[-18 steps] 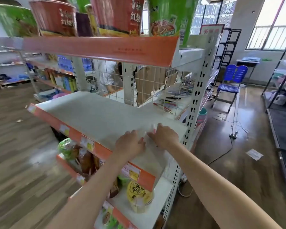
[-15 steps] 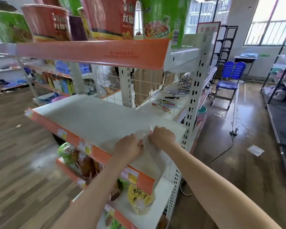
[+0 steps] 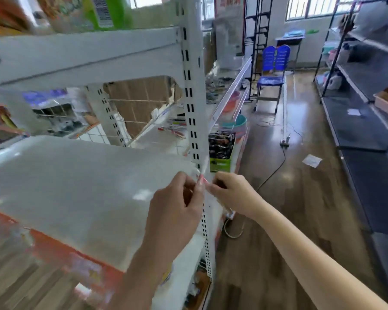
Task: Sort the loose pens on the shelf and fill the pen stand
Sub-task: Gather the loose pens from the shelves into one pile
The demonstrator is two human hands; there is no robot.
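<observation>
Just beside the grip of both hands, the shelf board (image 3: 81, 186) looks like matt, pale grey painted metal, smooth, with an orange glossy price strip (image 3: 76, 256) along its front edge. The upright post (image 3: 192, 90) behind the grip is white painted metal punched with slots. Beyond the grip, the floor (image 3: 285, 209) is wood-look plank with a glossy sheen, and the chair (image 3: 274, 63) is blue plastic.

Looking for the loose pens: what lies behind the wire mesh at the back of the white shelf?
Behind the wire mesh, loose pens lie scattered on the far shelf. The upright post covers some; no pen stand shows.
</observation>
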